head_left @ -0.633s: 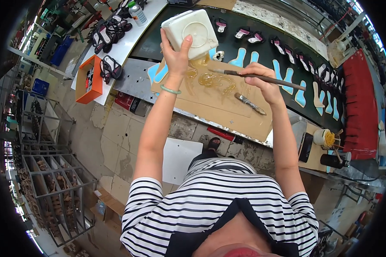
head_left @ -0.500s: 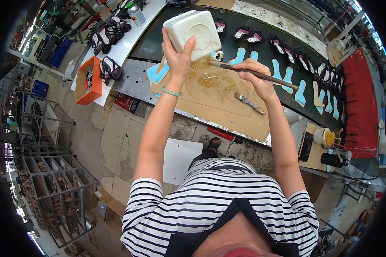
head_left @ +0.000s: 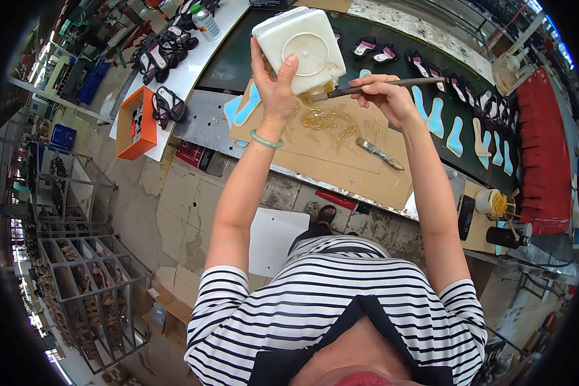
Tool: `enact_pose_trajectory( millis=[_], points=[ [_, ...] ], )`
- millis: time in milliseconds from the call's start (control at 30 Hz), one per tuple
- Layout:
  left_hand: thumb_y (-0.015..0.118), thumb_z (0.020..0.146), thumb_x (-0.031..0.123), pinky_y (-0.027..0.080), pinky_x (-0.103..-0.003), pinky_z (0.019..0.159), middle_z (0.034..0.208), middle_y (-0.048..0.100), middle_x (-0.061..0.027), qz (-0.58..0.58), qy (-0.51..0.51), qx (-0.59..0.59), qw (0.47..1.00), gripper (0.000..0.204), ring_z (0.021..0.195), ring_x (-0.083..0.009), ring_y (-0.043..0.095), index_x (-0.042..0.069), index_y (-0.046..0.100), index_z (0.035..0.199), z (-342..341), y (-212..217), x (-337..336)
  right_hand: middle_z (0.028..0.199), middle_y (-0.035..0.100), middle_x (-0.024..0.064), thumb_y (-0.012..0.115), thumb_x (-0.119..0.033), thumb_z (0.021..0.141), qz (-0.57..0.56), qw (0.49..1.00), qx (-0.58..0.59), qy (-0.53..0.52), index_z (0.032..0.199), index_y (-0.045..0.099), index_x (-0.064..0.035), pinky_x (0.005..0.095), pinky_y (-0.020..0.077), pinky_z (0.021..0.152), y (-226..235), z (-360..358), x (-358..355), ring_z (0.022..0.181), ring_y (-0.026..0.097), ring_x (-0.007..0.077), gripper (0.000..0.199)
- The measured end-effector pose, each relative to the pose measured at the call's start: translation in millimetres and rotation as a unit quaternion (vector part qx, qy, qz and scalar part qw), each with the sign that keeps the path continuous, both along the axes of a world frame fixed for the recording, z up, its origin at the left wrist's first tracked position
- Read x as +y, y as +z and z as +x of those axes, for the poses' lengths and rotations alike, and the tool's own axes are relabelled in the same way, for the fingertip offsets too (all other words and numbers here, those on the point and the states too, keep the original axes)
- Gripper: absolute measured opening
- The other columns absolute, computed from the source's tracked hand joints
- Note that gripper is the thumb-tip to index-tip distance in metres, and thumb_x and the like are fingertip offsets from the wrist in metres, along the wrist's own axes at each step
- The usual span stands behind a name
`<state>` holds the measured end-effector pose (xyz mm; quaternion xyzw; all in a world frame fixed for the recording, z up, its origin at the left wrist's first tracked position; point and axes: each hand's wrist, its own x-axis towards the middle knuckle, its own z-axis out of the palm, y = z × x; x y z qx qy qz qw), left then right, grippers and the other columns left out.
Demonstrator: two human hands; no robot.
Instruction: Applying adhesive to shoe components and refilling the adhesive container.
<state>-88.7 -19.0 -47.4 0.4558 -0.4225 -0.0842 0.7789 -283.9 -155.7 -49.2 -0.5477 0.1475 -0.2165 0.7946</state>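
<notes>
- While the left hand (head_left: 275,90) grips a white, square-sided plastic container (head_left: 305,51) with its thumb pressed on the flat base, the container is tipped above the far part of the flat brown cardboard sheet (head_left: 341,168).
- The right hand (head_left: 389,101) is closed on a long, thin, dark-handled brush (head_left: 350,91), above the far right part of the cardboard sheet.
- The brush's bristle end points left, just below the container's lower edge, over the cardboard sheet; whether the two touch, I cannot tell.
- A glossy, amber, gel-like smear (head_left: 325,120) spreads across the middle of the cardboard sheet.
- A shorter flat brush with a caked grey handle (head_left: 381,155) lies on the cardboard sheet's right part.
- Light-blue, foot-shaped flat pieces with pale edges (head_left: 455,136) lie right of the cardboard sheet on the dark green tabletop (head_left: 235,63); more lie at its left end.
- Black strappy sandals with pink-and-white footbeds (head_left: 385,53) stand in a row beyond the cardboard sheet.
- Well left of the cardboard sheet is an open orange box (head_left: 135,148), a pair of black strappy sandals (head_left: 168,107) just beside it.
</notes>
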Motion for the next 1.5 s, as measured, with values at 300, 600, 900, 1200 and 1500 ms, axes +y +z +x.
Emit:
enact_pose_trajectory(
  millis=[300,600,900,1200,1500],
  points=[
    [0.068,0.082,0.031,0.039,-0.031,0.095,0.123,0.047,-0.0127,-0.038,0.003,-0.009,0.999,0.087,0.110,-0.0186,0.048,-0.002,0.018,0.144,23,-4,-8,0.089,0.064,0.0153,0.058,0.002,0.072,-0.057,0.996,0.008,0.066,0.094,0.068,0.0088,0.0282,0.0481,0.068,-18,3,-3,0.072,0.058,0.0189,0.025],
    [0.064,0.085,0.031,0.037,-0.032,0.096,0.118,0.050,-0.0087,-0.121,0.104,-0.144,0.977,0.056,0.105,-0.0174,0.049,0.001,0.041,0.127,74,68,-10,0.076,0.059,0.0043,0.058,0.001,0.075,-0.216,0.959,0.176,0.048,0.094,0.070,0.0018,0.0244,0.0429,0.065,-101,-15,7,0.071,0.053,0.0120,0.023],
    [0.056,0.093,0.025,0.040,-0.031,0.096,0.124,0.049,-0.0133,-0.238,0.249,-0.240,0.908,0.051,0.111,-0.0204,0.049,-0.004,0.038,0.131,100,173,20,0.077,0.057,0.0095,0.059,0.002,0.075,-0.412,0.893,0.150,-0.104,0.096,0.069,-0.0005,0.0274,0.0441,0.060,-132,-13,34,0.068,0.056,0.0177,0.023],
    [0.057,0.091,0.029,0.041,-0.039,0.101,0.138,0.038,-0.0165,-0.148,0.186,0.169,0.957,0.067,0.121,-0.0263,0.046,0.004,0.020,0.142,108,-8,25,0.086,0.056,0.0140,0.062,0.004,0.077,-0.635,0.771,0.051,-0.010,0.108,0.062,-0.0012,0.0345,0.0471,0.066,-234,31,87,0.076,0.056,0.0288,0.032],
    [0.053,0.089,0.049,0.038,-0.050,0.103,0.143,0.033,-0.0131,0.010,0.217,0.384,0.898,0.074,0.130,-0.0311,0.039,0.012,0.019,0.143,73,-157,96,0.091,0.055,0.0147,0.064,0.003,0.072,-0.613,0.789,0.024,0.015,0.113,0.059,0.0014,0.0367,0.0481,0.069,-238,-58,92,0.075,0.056,0.0297,0.041]
  ],
)
